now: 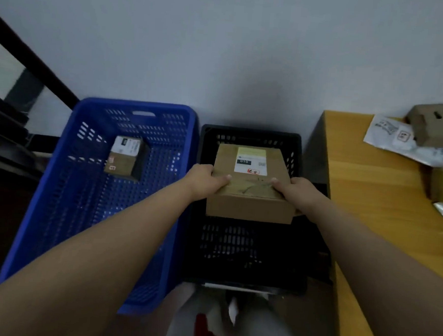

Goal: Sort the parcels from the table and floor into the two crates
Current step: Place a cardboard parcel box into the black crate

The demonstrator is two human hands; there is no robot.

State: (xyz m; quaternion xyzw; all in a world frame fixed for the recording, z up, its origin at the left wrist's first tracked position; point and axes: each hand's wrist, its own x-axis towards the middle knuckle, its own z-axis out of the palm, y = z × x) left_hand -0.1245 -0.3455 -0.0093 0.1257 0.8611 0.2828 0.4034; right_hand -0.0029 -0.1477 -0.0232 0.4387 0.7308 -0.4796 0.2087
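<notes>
Held parcel: a brown cardboard box [250,186] with a white and pale-green shipping label on top, carried level above the black crate [243,251] — over its far half, so far as the angle shows.
Left hand: the left hand [205,178] grips the box's near left corner, thumb lying flat on the top face, the other fingers wrapped down the side and out of sight.
Right hand: the right hand [296,191] grips the near right corner the same way, thumb on top, fingers hidden under the edge.
Black crate: stands on the floor between the blue crate [53,207] and the wooden table [366,195]; its perforated bottom shows below the held box, and whether the box touches the crate cannot be told.
Blue crate: larger, just beside the black one on the left, walls touching or nearly so.
Parcel already in blue crate: a small labelled carton [125,157] lies on the floor of the blue crate toward its far end.
Table: at the right — it bears a brown box [441,126] at the far corner, resting partly on white mailer bags [407,144], with more packages cut off by the right edge.
Floor near the person: pale bags, blurred, lie in front of the crates.
</notes>
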